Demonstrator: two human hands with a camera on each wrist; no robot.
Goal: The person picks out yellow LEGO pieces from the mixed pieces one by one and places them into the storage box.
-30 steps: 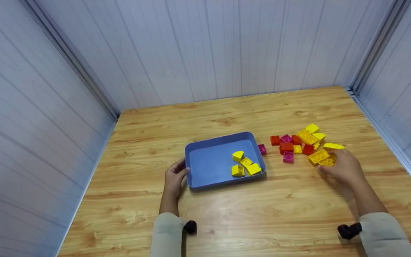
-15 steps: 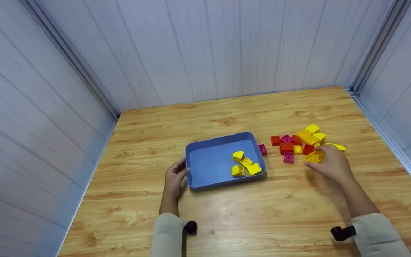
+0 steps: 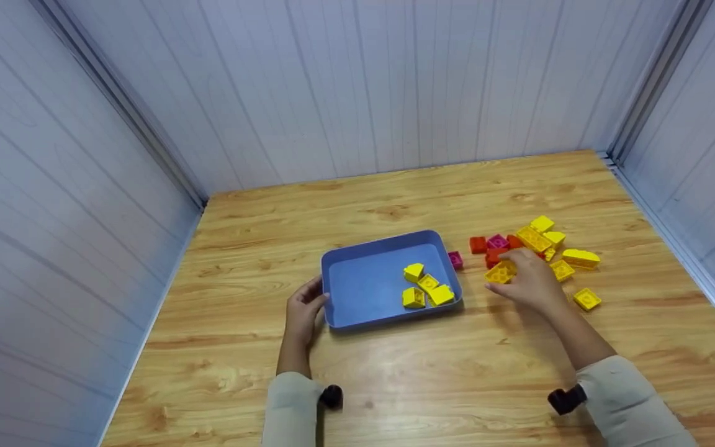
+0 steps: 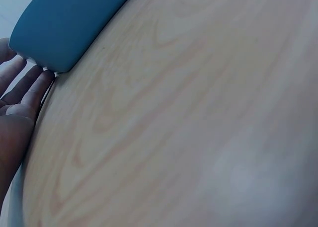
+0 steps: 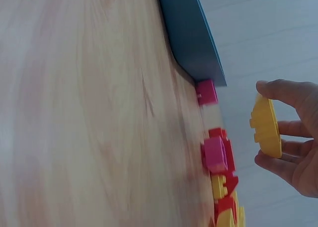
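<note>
My right hand [image 3: 532, 280] pinches a yellow toy brick [image 5: 266, 127] between thumb and fingertips, raised above the table to the left of the loose bricks. In the head view its hollow underside shows, partly covered by the fingers. At the left end of a blue tray [image 3: 364, 323], my left hand [image 3: 303, 310] grips the wall, thumb at the rim and fingers along the outside. Several yellow bricks [image 3: 414, 298] lie in the tray's right part. The left wrist view shows the fingers [image 4: 39, 88] against the tray's lower corner.
Right of the tray lies a loose group of red bricks [image 3: 478, 245], magenta bricks and yellow bricks [image 3: 580, 258]. One magenta brick [image 3: 455, 260] sits against the tray's right wall; a yellow brick [image 3: 587, 299] lies apart, nearer the front. Pale panels [image 3: 395, 93] enclose the wooden table.
My right hand has lifted the yellow brick and carried it left from the group towards the tray. Two smaller yellow bricks are now uncovered. My left hand and the tray stay put.
</note>
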